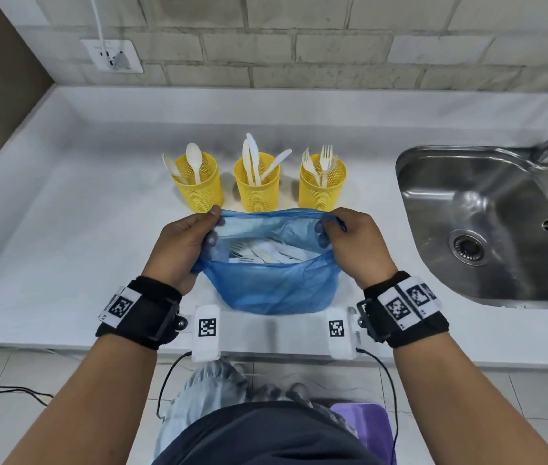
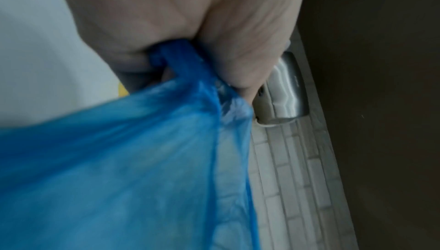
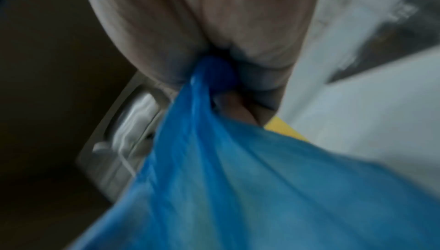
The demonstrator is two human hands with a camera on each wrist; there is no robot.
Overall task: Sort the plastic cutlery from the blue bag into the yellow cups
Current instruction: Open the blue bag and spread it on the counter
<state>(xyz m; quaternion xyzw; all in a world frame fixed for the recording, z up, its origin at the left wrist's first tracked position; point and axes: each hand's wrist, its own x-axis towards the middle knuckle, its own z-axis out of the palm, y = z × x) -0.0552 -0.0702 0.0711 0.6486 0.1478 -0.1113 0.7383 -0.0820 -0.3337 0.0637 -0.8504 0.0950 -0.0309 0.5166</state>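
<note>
Partly sorted: spoons, knives and forks already standing in three yellow cups [image 1: 257, 182] on counter [image 1: 64, 229]. More cutlery [image 1: 265, 253] inside blue bag [image 1: 276, 286], each grip pinching its rim: left hand [image 1: 182, 246], right hand [image 1: 356, 246].

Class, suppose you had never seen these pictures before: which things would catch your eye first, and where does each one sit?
First, the blue bag at the counter's near edge, its mouth pulled open by the left hand and right hand, each gripping a side, with white cutlery visible inside. Just behind it stand three yellow cups in a row, holding spoons, knives and forks from left to right. A steel sink lies to the right.
</note>
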